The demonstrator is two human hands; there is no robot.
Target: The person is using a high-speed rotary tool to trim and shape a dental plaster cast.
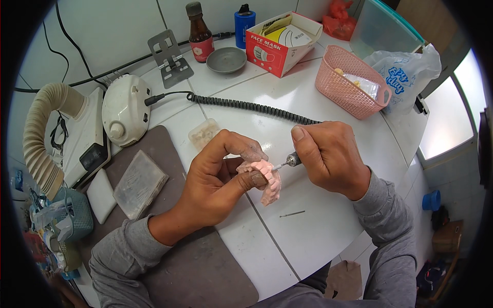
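Note:
My left hand (pixel 221 179) pinches a pink dental cast (pixel 271 186) between thumb and fingers, its row of teeth facing right. Wrapped round a dark rotary handpiece (pixel 293 159), my right hand (pixel 331 159) holds it so that the light bur (pixel 279 167) points left and meets or nearly meets the teeth. A black coiled cord (pixel 251 106) runs from behind my right hand to a white control unit (pixel 126 110). On the white tiles below the cast lies a loose thin metal bur (pixel 292 213).
A small clear box (pixel 204 133) sits behind my left hand. Brown mat (pixel 205 267), flat clear case (pixel 140 185) and ribbed hose (pixel 43 128) are at left. Along the back stand a brown bottle (pixel 200 33), grey dish (pixel 226 60), red-white mask box (pixel 280 43) and pink basket (pixel 349 84).

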